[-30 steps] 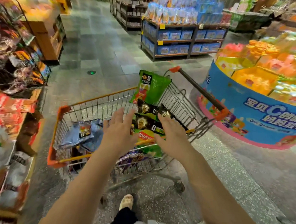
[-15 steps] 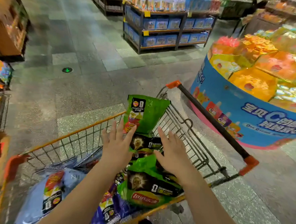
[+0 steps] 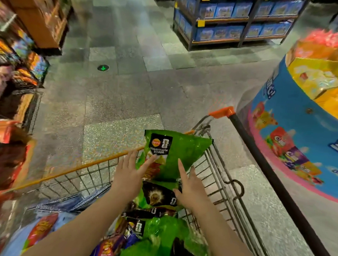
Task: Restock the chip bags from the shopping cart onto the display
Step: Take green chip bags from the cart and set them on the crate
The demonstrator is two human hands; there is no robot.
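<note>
Flanking green chip bag (image 3: 179, 155) printed "2026" | both hands (image 3: 129, 176) spread, fingers straight | cart (image 3: 223, 179)

Left shelves (image 3: 17, 69) blur badly (labels unreadable); the cart (image 3: 219, 187) runs off the bottom edge

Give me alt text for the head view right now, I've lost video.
Both hands reach with straight fingers into the shopping cart, the left hand and right hand flanking an upright green chip bag above more bags. A round blue display stands to the right.
</note>
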